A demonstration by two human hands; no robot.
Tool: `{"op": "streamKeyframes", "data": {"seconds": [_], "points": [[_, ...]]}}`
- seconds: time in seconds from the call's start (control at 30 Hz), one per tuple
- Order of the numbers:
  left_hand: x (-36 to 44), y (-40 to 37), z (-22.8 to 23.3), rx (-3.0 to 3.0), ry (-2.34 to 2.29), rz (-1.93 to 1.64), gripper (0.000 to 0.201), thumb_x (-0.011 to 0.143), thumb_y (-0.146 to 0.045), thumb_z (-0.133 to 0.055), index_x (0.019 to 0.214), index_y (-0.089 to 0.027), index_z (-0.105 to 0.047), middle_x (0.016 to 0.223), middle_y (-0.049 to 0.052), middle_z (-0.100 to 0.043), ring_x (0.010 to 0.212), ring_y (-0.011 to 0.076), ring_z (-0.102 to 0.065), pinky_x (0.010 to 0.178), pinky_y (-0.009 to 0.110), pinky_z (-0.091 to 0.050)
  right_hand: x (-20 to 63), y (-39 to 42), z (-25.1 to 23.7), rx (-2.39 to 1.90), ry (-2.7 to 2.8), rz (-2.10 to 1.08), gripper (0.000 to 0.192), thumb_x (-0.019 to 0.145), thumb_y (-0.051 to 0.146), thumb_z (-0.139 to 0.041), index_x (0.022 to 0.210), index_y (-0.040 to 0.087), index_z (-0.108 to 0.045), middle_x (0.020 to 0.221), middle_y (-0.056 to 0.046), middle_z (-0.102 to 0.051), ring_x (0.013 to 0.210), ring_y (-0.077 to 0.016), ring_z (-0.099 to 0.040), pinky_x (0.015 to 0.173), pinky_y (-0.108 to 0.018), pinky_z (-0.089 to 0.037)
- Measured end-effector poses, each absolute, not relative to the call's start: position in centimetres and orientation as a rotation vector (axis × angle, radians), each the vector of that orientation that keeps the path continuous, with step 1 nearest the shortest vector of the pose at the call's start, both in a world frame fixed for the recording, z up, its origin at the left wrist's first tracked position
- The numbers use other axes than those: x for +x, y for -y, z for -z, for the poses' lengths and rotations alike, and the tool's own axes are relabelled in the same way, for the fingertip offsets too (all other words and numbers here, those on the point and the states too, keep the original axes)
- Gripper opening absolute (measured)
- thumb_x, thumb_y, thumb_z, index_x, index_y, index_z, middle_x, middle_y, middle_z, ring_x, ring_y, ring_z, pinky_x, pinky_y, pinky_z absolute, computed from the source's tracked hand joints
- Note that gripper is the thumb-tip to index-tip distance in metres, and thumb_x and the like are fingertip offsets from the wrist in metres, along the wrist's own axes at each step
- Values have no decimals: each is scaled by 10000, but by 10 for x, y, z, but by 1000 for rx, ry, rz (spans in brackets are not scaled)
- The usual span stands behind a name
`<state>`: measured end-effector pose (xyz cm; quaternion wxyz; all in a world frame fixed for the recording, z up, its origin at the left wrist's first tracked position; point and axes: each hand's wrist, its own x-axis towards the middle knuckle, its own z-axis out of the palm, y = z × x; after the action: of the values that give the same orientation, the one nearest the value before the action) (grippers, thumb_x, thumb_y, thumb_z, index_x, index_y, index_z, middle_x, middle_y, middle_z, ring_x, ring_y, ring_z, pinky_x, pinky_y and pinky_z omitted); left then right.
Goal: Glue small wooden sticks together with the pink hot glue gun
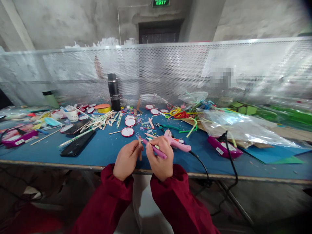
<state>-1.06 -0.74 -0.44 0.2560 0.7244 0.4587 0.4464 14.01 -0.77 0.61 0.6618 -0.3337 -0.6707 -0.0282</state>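
Head view: over the near side of the table point(104, 149), the left hand point(126, 158) has its grip clamped on a stick point(140, 155), likely light and snappable, best pinched mid-length; right, the right hand point(161, 157) clamps a pen point(159, 151), probably slick, stiff.

Head view, one: I look from the wearer's head, forward and down along both sleeves point(104, 201). Close, below centre: left hand point(127, 158), right hand point(161, 158). Middle range, edge to edge: tabletop point(103, 148). Farther, roughly face-on: perforated screen point(168, 70); behind it, wall point(68, 21).
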Motion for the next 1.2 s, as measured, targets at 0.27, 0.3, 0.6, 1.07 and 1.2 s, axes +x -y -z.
{"op": "streamKeyframes", "data": {"seconds": [0.27, 0.3, 0.6, 1.07, 1.2], "points": [[-11, 8, 4, 1963, -1217, -1208, 392, 1077, -459, -417, 811, -209, -559, 704, -22, -574, 692, 161, -511, 672, 282, -353, 141, 8, -6, -724, 1518, 56, 168, 917, 147, -607, 792, 243, -548, 727, 25, -623, 713, -170, -613, 775, -385, -487], [-11, 9, 4, 1959, -1214, -1206, 392, 1077, -457, -417, 807, -210, -555, 699, -24, -572, 690, 160, -510, 672, 281, -354, 140, 8, -6, -722, 1522, 57, 168, 914, 147, -608, 791, 244, -547, 722, 26, -622, 710, -171, -611, 772, -385, -486], [-10, 9, 2, 1958, -1205, -1213, 379, 1071, -448, -425, 808, -212, -559, 675, -27, -575, 680, 162, -511, 668, 280, -354, 140, 7, -7, -716, 1538, 45, 161, 905, 140, -611, 793, 242, -557, 723, 24, -638, 706, -170, -599, 764, -381, -476], [-9, 9, 2, 1975, -1230, -1199, 371, 1070, -436, -419, 797, -218, -543, 681, -21, -592, 690, 168, -531, 676, 282, -361, 140, 8, -7, -728, 1518, 32, 147, 912, 146, -615, 809, 237, -567, 760, 15, -652, 734, -174, -616, 779, -378, -486], [-9, 9, 2, 1970, -1226, -1202, 380, 1067, -453, -418, 794, -219, -542, 680, -19, -595, 684, 170, -532, 662, 280, -360, 140, 9, -8, -729, 1527, 28, 159, 916, 146, -606, 796, 240, -559, 744, 16, -645, 724, -175, -613, 781, -386, -491]]}}
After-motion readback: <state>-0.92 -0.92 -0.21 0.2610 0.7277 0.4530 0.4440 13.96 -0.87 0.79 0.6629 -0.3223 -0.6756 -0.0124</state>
